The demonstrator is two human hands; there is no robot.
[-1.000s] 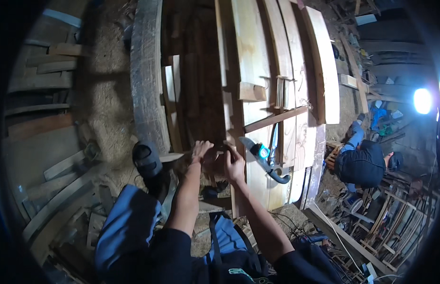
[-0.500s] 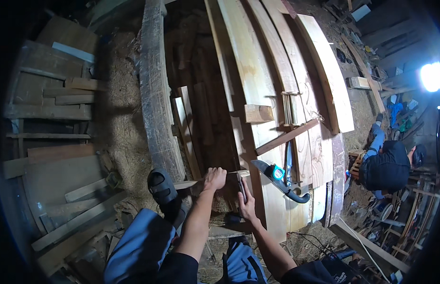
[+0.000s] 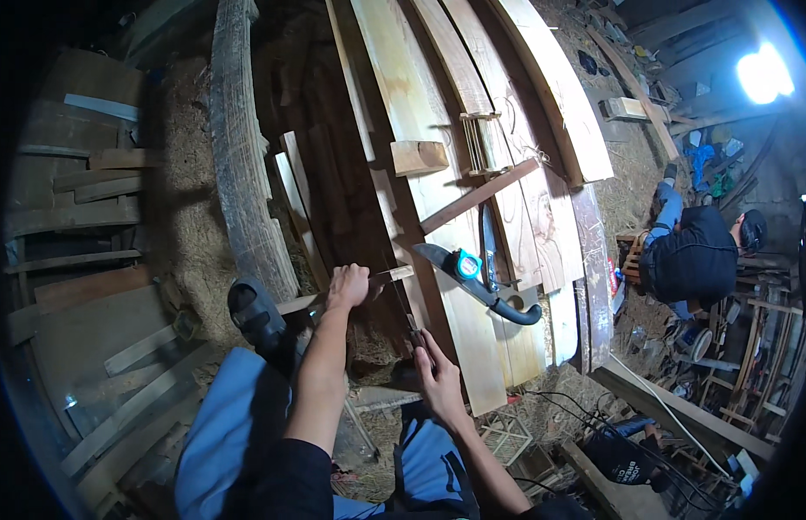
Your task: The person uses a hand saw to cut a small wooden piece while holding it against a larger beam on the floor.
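Note:
My left hand (image 3: 349,286) is closed around a narrow wooden strip (image 3: 398,274), whose pale end points right over the dark gap between the planks. Lower and to the right, my right hand (image 3: 439,381) grips a slim, thin-bladed tool (image 3: 411,321). Its dark blade runs up toward the strip; whether it touches the wood I cannot tell. Right of my hands, a curved saw (image 3: 511,312) with a black handle lies on the pale planks (image 3: 472,355), together with a round teal tape measure (image 3: 466,264).
A brown batten (image 3: 479,197), a short wood block (image 3: 419,158) and a small stick bundle (image 3: 478,144) rest on the planks. A weathered beam (image 3: 243,165) stands left, beside my sandalled foot (image 3: 254,314). One person (image 3: 693,260) crouches at right; another's dark shirt (image 3: 624,459) shows lower right.
My right hand has drawn the thin-bladed tool down and away from the strip's end, exposing more blade. My left hand keeps its hold. The whole view has shifted, so the planks appear further left.

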